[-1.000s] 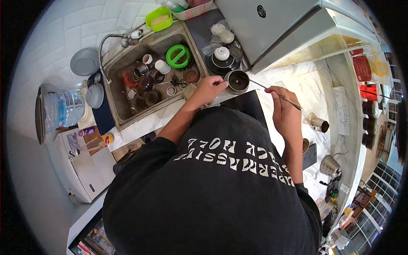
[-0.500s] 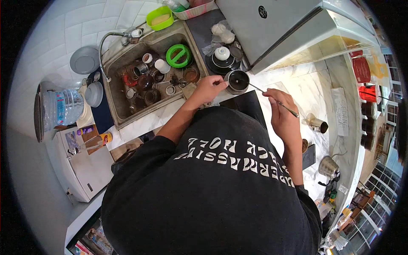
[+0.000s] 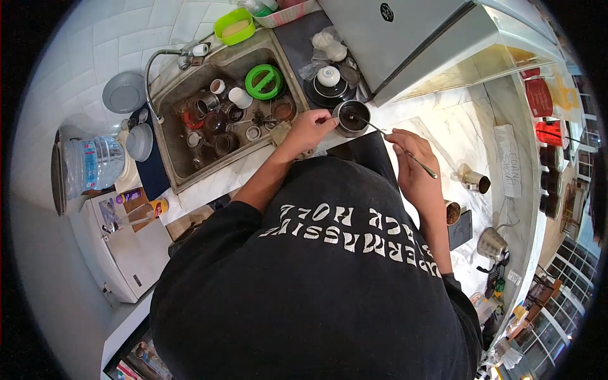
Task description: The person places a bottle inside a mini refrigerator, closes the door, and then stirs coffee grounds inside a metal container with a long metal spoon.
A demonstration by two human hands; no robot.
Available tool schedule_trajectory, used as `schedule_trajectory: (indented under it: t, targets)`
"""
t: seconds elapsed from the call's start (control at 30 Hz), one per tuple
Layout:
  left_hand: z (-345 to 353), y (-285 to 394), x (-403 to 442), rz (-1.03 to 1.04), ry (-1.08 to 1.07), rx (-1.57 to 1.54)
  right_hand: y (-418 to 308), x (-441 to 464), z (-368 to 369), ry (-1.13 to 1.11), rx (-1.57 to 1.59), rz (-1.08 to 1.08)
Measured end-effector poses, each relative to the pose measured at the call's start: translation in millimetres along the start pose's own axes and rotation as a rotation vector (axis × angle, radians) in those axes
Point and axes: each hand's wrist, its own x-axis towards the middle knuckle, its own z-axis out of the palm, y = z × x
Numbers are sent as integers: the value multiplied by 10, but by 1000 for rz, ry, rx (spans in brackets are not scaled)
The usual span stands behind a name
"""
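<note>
A small round metal pitcher (image 3: 353,131) with dark contents stands at the counter's edge, beside the sink. My left hand (image 3: 308,132) is closed in a pinch at the pitcher's left side, apparently on its handle. In my right hand (image 3: 415,166) is a long thin metal spoon (image 3: 427,170), held between closed fingers, its shaft slanting over the rim and its lower end inside the pitcher. A black pot-like vessel with a white knob (image 3: 329,76) stands just behind the pitcher.
The sink (image 3: 174,161) holds several dirty jars and cups and a green round lid (image 3: 264,82). A curved faucet (image 3: 150,76) reaches over it. On the right counter stand a metal cup (image 3: 474,179) and a gooseneck kettle (image 3: 492,244). A large grey appliance (image 3: 405,38) rises behind.
The spoon's lower end has moved farther left and deeper into the pitcher. My right hand has shifted slightly left with it, while my left hand stays at the pitcher.
</note>
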Motion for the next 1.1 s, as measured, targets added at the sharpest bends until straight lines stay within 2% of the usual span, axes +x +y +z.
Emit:
schedule_trajectory:
  t: [0.23,0.37,0.57,1.1]
  targets:
    - [9,-50,-7,-2,3,-6,60,-4,-25,34,-48,27]
    - [11,-78,-1,5,4,-14,56,-16,3,-12,-3,-38]
    - [-29,125,-51,-78,-12,41,31,88,-32,17,-67,-10]
    - [-10,133,-67,-50,-1,8,27,-21,-48,0,-36,53]
